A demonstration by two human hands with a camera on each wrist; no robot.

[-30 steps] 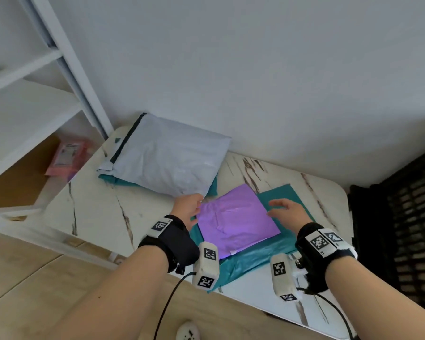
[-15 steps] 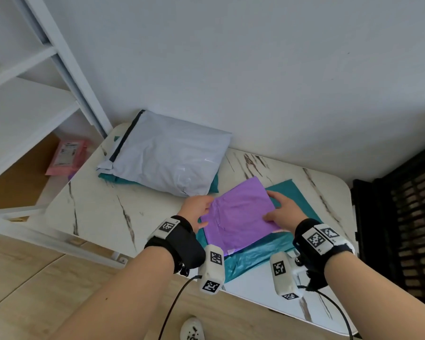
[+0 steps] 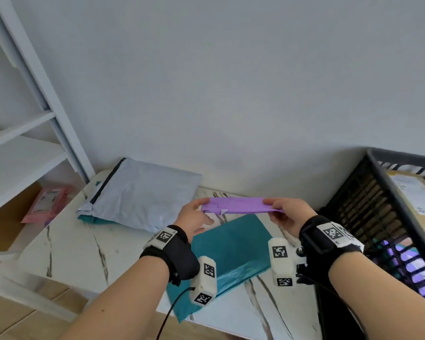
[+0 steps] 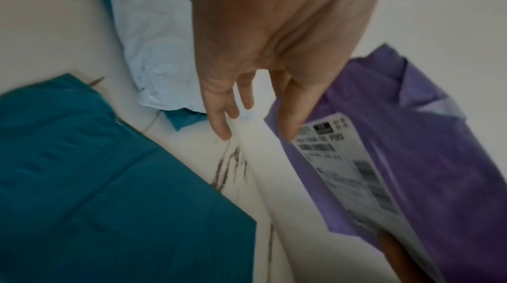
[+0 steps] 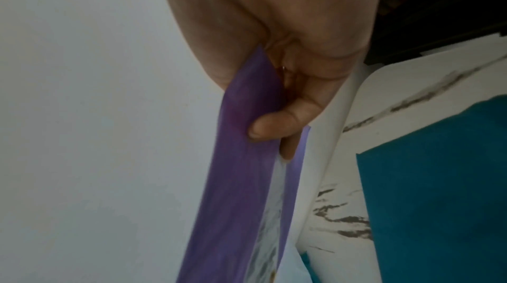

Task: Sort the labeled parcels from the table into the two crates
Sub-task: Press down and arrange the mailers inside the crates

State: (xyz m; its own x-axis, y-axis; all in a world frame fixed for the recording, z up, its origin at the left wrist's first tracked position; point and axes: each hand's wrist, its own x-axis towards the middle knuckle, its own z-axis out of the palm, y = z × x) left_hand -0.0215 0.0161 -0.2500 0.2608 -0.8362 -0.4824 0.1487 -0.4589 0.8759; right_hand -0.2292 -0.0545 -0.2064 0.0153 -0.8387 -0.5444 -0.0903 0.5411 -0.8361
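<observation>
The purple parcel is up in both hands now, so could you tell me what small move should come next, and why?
Probably tip the purple parcel further so its label, on the underside, faces up: left hand and right hand hold it clear of the table.

Standing against a plain pale grey wall (image 3: 231, 82): white marble-veined bench (image 3: 66, 244), white shelving unit (image 3: 22, 143) at left; wood-look floor (image 3: 15, 322) showing below.

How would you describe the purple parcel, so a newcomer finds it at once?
Look above the marble table, in front of the wall. Both hands, left hand and right hand, hold up the purple parcel; the teal and grey parcels lie flat on the table.
</observation>
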